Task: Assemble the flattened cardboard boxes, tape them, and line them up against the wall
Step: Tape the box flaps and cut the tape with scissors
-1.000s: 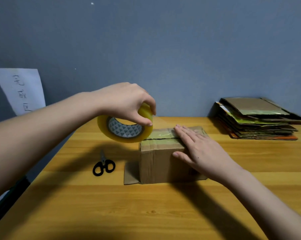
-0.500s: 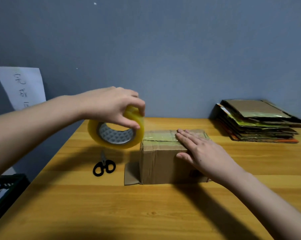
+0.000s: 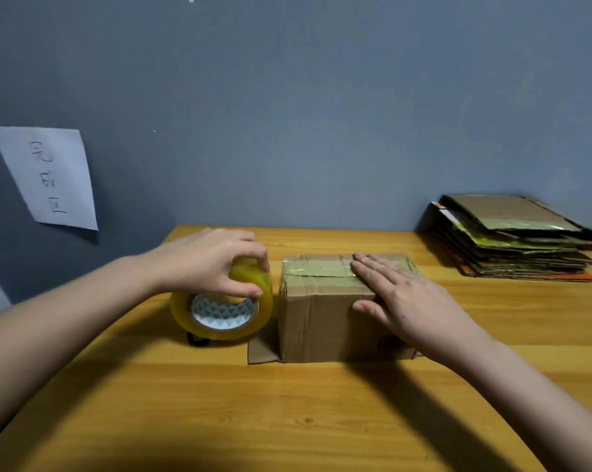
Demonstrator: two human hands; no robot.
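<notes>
Two hands: both in view; forearms run off the lower frame edge.
Left hand [image 3: 213, 264]: thumb and fingers curl over the top of the tape roll [image 3: 222, 305], gripping it upright just beside the left face of the box.
Tape roll: yellowish clear tape on a patterned core; its lower edge is at or near the table, contact cannot be confirmed. Whether a strip runs from roll to box is hard to make out.
Right hand [image 3: 402, 301]: fingers straight and together, laid flat on the right part of the box top, thumb against the front face; it presses rather than grips.
Box [image 3: 316, 318]: assembled cardboard box, mid-table, well apart from the wall. Glossy tape crosses its top. Its right side is hidden by the right hand and wrist. A loose flap [image 3: 262, 349] lies flat on the table at its lower left.
Dark object [image 3: 196, 340]: only a small black part shows under the roll; identity cannot be told.
Flattened boxes [image 3: 512, 247]: stacked at the table's back right, near the wall; count unclear.
Table [image 3: 287, 420]: wooden; lower edge in shadow.
Paper sheet [image 3: 51, 177]: on the wall at left, handwritten characters.
Wall [image 3: 305, 114]: blue-grey.
</notes>
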